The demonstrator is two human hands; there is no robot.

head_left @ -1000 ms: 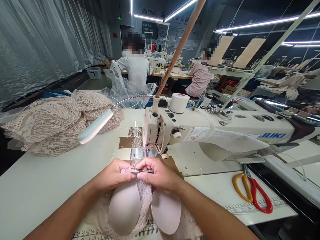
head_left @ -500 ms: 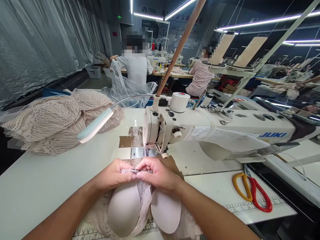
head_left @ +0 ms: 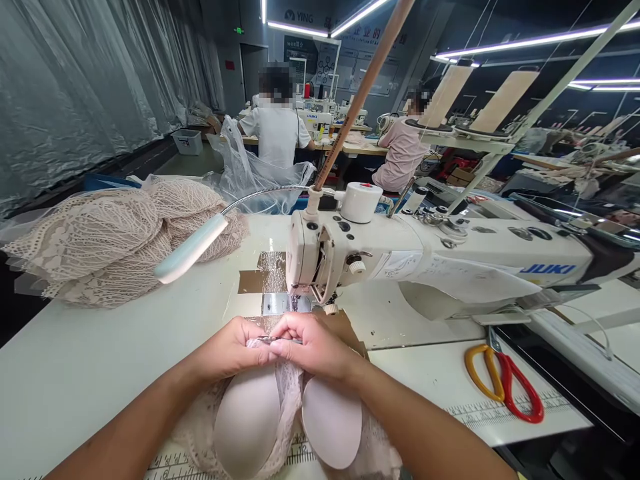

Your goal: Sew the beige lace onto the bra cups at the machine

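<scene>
A pale pink lace bra (head_left: 249,420) with two smooth moulded cups lies in front of the sewing machine (head_left: 360,253), its top edge raised between my fingers. My left hand (head_left: 235,347) is closed, pinching the lace edge between thumb and forefinger. Touching it at the fingertips, my right hand (head_left: 305,343) is closed around a slim metal tool (head_left: 265,340), mostly covered by the fingers, so its kind is unclear. Both hands are just in front of the needle plate (head_left: 275,305).
Scissors (head_left: 505,383) with orange and red handles lie at the right. A heap of beige lace pieces (head_left: 115,240) sits at the left, behind a lamp (head_left: 193,250) on a bendy neck. Printed rulers (head_left: 520,403) mark the table. Two people (head_left: 277,133) sit at machines farther back.
My hands stay together on the lace edge, with only slight finger movement. The person in white at the back has shifted a little to the right.
</scene>
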